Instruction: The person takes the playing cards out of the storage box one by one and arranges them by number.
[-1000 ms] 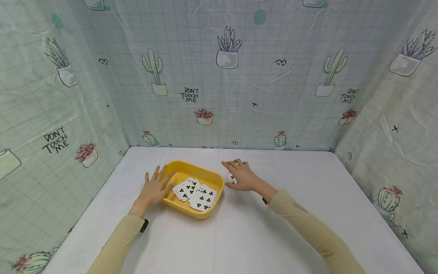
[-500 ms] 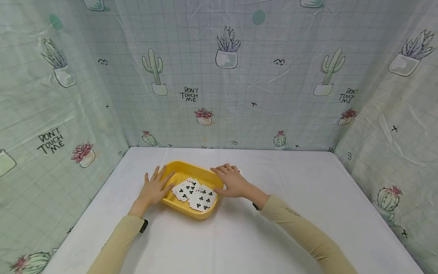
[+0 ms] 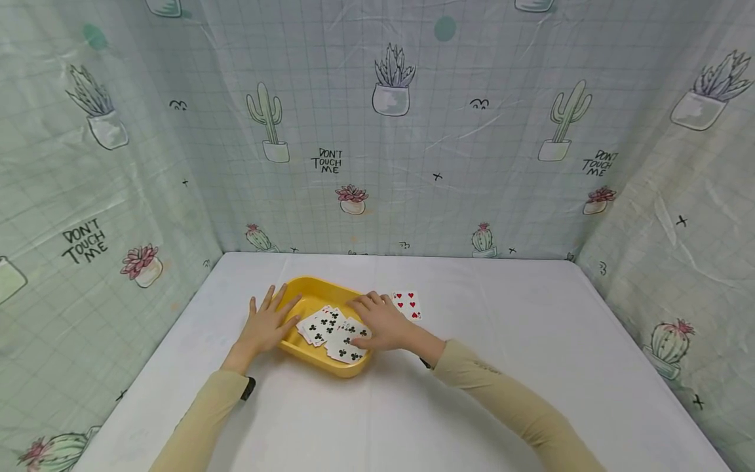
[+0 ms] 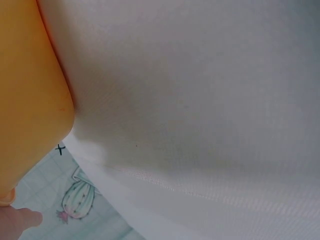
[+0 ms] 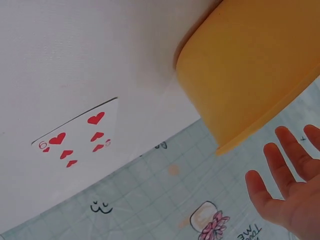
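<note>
A yellow plastic basin (image 3: 309, 356) sits on the white table, holding several playing cards (image 3: 321, 326), with clubs face up on top. My left hand (image 3: 265, 326) rests at the basin's left rim, fingers spread; in the left wrist view a fingertip (image 4: 27, 220) shows beside the basin wall (image 4: 30, 90). Over the basin's right side is my right hand (image 3: 382, 322), covering part of the rim and the cards' edge. Its fingers are spread with nothing between them in the right wrist view. A six of hearts (image 3: 407, 305) lies face up on the table, right of that hand.
The white table (image 3: 501, 380) ends at a back edge against a hanging cloth (image 3: 436, 131) printed with cacti. More of this cloth hangs along the left and right sides.
My right hand has moved left from above the six of hearts to over the basin's right side, uncovering the card. The left hand and the basin have stayed put.
</note>
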The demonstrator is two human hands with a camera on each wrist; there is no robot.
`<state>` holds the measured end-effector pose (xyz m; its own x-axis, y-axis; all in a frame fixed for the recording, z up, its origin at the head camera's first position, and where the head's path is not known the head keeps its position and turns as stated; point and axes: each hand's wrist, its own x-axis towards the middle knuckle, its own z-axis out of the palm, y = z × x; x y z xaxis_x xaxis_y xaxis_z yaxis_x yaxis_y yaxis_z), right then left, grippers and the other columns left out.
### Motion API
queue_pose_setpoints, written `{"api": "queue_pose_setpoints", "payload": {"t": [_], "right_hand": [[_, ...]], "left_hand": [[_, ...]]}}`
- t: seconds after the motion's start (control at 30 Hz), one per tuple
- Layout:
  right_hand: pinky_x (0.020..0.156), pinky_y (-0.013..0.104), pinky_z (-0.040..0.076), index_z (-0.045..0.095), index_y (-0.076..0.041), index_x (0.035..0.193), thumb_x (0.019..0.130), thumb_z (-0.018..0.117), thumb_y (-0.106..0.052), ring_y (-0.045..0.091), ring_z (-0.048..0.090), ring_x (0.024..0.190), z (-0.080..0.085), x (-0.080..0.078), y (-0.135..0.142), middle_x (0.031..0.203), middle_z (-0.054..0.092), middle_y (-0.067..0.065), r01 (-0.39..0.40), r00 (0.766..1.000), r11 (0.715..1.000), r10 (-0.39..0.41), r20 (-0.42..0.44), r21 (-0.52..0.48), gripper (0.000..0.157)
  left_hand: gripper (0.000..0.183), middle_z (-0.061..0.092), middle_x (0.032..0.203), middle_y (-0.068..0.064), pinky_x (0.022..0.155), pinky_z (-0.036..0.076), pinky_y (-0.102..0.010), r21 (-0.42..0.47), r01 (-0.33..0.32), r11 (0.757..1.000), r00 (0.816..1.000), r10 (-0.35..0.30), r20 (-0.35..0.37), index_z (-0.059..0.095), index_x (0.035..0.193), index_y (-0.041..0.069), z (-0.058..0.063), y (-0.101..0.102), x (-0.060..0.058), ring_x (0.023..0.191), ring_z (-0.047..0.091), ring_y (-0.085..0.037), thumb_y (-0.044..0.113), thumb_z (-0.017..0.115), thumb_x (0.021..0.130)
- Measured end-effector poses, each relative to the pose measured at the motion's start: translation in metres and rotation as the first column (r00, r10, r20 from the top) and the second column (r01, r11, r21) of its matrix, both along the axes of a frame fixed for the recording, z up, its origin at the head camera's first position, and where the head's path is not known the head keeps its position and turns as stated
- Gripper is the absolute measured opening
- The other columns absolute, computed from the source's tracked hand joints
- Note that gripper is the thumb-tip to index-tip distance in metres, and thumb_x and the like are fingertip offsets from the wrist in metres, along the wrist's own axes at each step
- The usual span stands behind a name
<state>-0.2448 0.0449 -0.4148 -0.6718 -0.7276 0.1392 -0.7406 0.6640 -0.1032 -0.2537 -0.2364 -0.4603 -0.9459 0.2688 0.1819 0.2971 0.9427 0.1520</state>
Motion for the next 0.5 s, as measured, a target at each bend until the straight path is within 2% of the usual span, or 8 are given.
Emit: {"api": "queue_pose_setpoints", "payload": {"t": [0.27,0.43,0.5], "right_hand": [[0.095,0.045,0.036,0.031,-0.015,0.137,0.078,0.058,-0.049,0.023,0.037,0.120,-0.014,-0.002,-0.010,0.132,0.042,0.005,0.005,1.000,0.998,-0.005,0.008,0.059,0.072],[0.097,0.046,0.035,0.029,-0.018,0.138,0.079,0.056,-0.051,0.024,0.037,0.120,-0.020,-0.003,-0.014,0.131,0.043,0.005,0.013,1.000,0.995,-0.015,0.020,0.094,0.073],[0.096,0.045,0.036,0.027,-0.019,0.139,0.079,0.056,-0.052,0.023,0.037,0.119,-0.021,-0.003,-0.015,0.131,0.042,0.004,0.021,0.999,0.994,-0.024,0.031,0.108,0.075]], "left_hand": [[0.050,0.021,0.148,-0.016,0.100,0.008,-0.069,-0.013,-0.004,1.000,1.000,0.003,-0.011,0.036,0.137,0.019,-0.002,0.000,-0.001,0.135,0.013,-0.041,0.037,0.042,0.092],[0.050,0.021,0.147,-0.017,0.099,0.005,-0.070,0.044,0.024,0.999,0.999,-0.022,-0.037,0.036,0.137,0.020,-0.002,-0.002,0.000,0.135,0.012,-0.042,0.039,0.042,0.091],[0.051,0.018,0.149,-0.015,0.099,0.003,-0.071,0.062,0.048,0.997,0.997,-0.044,-0.066,0.032,0.139,0.025,-0.006,-0.004,-0.001,0.136,0.009,-0.040,0.045,0.037,0.092]]}}
